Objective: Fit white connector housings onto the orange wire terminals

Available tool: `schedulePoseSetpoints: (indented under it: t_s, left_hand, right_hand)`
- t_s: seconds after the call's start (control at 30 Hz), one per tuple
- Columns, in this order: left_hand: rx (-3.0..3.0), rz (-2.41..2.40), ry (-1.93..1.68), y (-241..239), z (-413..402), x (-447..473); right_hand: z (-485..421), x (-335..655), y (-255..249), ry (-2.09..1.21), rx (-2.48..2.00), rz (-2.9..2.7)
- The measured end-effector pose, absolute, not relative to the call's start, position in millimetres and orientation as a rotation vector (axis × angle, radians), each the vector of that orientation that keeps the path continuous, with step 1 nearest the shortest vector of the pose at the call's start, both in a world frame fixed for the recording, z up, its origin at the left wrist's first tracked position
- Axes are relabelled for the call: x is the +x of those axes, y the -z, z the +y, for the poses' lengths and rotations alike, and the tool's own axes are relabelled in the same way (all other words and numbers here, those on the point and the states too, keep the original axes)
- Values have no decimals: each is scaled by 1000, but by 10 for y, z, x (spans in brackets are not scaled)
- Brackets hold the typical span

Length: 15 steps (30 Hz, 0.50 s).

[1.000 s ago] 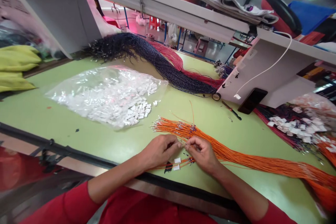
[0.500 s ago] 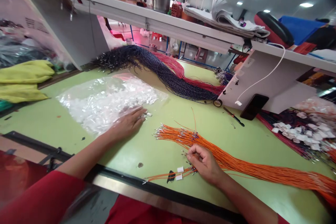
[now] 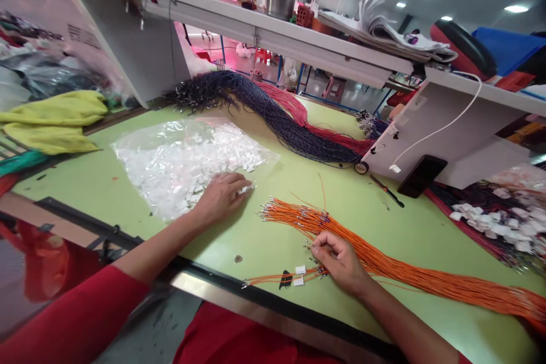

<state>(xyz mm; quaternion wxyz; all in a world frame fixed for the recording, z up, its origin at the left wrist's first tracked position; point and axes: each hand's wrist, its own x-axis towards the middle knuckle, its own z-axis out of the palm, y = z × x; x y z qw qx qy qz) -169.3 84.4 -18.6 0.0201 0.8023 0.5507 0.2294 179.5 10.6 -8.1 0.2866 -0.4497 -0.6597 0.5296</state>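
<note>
My left hand [image 3: 222, 196] reaches to the near right edge of a clear plastic bag of small white connectors [image 3: 187, 162], fingertips pinched on one white connector [image 3: 246, 188]. My right hand [image 3: 341, 261] rests on a long bundle of orange wires [image 3: 405, 273], fingers curled around a few wire ends with metal terminals. Just left of that hand lie a few finished orange wires with white connectors and a black tag [image 3: 285, 280] near the table's front edge.
A green worktable [image 3: 106, 193] carries dark blue wires [image 3: 273, 114] and red wires [image 3: 298, 111] at the back. A phone [image 3: 422, 175] on a white cable leans against a white shelf support; a small tool [image 3: 387, 190] lies nearby. Yellow cloth [image 3: 55, 119] sits left; more connectors [image 3: 495, 219] right.
My left hand left the right hand and reached out to the connector pile, closing on one connector. My right hand stayed on the orange wires. The view shifted slightly.
</note>
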Motion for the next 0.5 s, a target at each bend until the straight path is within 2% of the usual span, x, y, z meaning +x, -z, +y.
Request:
schedulePoseSetpoints:
  t_s: [0.17, 0.33, 0.5]
  left_hand:
    - [2405, 1824, -685, 128, 941, -1583]
    - [2216, 1766, -882, -35, 833, -1434]
    - [1638, 1392, -939, -89, 431, -947]
  right_hand:
    - [110, 1794, 114, -1427, -1195, -1725]
    - [113, 1757, 127, -1431, -1237, -1589]
    - [139, 1727, 77, -1433, -1327, -1455]
